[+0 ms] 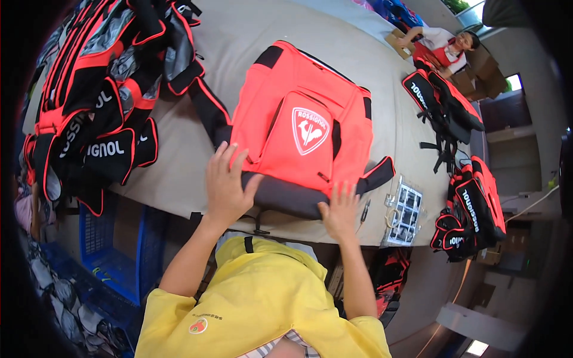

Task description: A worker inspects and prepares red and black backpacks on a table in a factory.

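A bright red-orange backpack point(286, 143) with black trim lies flat on the beige-covered table, its shield-shaped emblem facing up. Its dark base point(280, 194) points toward me, close to the table's front edge. My left hand point(230, 182) rests with fingers spread on the backpack's lower left corner. On the lower right corner lies my right hand point(343, 212), fingers stretched out and thumb apart. Black straps edged in red stick out at the left point(209, 107) and the right point(379, 172) of the bag.
A pile of black, red and grey backpack pieces point(101, 119) covers the table's left end. Finished-looking backpacks point(477, 206) stand along the right edge. Nearer are thread snips point(364, 212) and a clear sheet of labels point(406, 212). Blue crates point(113, 250) sit below left. Another person point(441, 48) works at far right.
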The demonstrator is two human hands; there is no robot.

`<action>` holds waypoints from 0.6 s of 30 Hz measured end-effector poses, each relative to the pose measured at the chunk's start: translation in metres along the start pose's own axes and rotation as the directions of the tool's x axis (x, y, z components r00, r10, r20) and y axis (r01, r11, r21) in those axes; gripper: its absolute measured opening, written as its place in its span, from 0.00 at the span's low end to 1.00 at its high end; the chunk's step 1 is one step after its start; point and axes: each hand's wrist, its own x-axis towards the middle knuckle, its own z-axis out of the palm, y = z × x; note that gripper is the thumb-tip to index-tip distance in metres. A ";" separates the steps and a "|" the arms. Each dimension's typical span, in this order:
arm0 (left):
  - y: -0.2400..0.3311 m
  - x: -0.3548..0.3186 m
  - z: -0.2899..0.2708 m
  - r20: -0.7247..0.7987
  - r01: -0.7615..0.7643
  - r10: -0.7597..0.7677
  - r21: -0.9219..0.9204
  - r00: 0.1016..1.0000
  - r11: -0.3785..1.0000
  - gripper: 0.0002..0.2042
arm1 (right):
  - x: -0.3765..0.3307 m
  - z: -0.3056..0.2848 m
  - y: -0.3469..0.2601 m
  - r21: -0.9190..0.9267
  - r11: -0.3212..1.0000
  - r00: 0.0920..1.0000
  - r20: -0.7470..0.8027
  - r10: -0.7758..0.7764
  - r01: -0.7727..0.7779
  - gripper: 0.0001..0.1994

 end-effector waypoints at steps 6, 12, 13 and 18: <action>-0.028 -0.042 0.072 0.418 -0.095 -0.048 0.313 0.907 0.945 0.63 | 0.011 0.050 -0.006 0.120 0.993 0.978 -0.208 0.014 0.011 0.43; -0.035 -0.052 0.079 0.305 -0.076 -0.004 0.250 0.952 0.965 0.63 | 0.144 -0.016 -0.036 0.858 0.480 0.940 0.011 0.341 -0.185 0.39; -0.035 -0.052 0.080 0.287 -0.068 -0.003 0.238 0.958 0.969 0.63 | 0.150 -0.029 -0.042 0.887 0.314 0.898 0.206 0.388 -0.339 0.39; -0.041 -0.055 0.093 0.216 0.003 -0.070 0.297 0.974 0.955 0.52 | 0.031 -0.054 -0.036 0.822 0.360 0.829 -0.221 -0.514 0.442 0.18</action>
